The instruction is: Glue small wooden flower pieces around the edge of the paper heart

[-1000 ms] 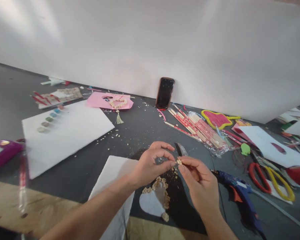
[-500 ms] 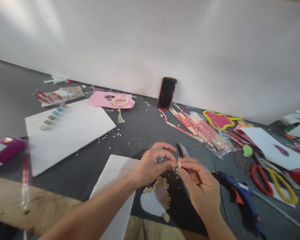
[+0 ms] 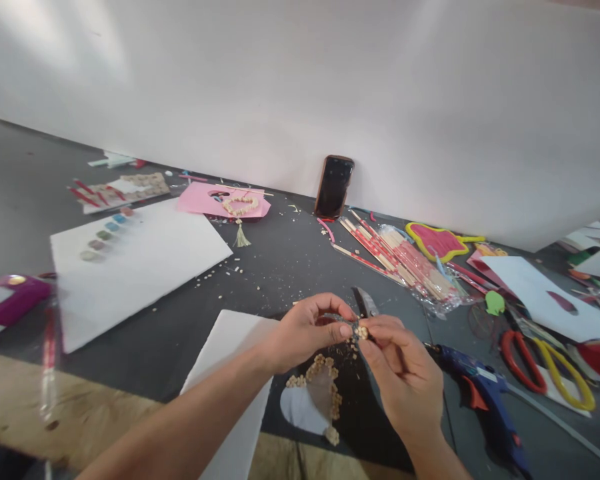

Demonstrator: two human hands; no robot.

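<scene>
Between the fingertips of my right hand [image 3: 405, 363] is a small cream flower-like cluster [image 3: 361, 332], pinched by thumb and fingers. My left hand [image 3: 313, 333] is beside it, its thumb and forefinger closed close to the cluster; what they hold, if anything, is too small to make out. Below the hands lies a white rounded piece [image 3: 303, 407] partly edged with a curve of small tan clusters [image 3: 336, 393]. Behind my fingers a knife-like blade [image 3: 367, 301] rests on the dark table, among scattered crumbs.
A blue glue gun [image 3: 485, 383] and scissors [image 3: 523, 360] lie at the right. Bagged sticks [image 3: 415, 263] and a phone [image 3: 334, 187] are behind. White boards [image 3: 135, 267] and a beaded loop with tassel [image 3: 240, 207] are on the left.
My left hand has dipped slightly, and its thumb and forefinger have come closer together. The cluster in my right fingers has turned and shows more of its face.
</scene>
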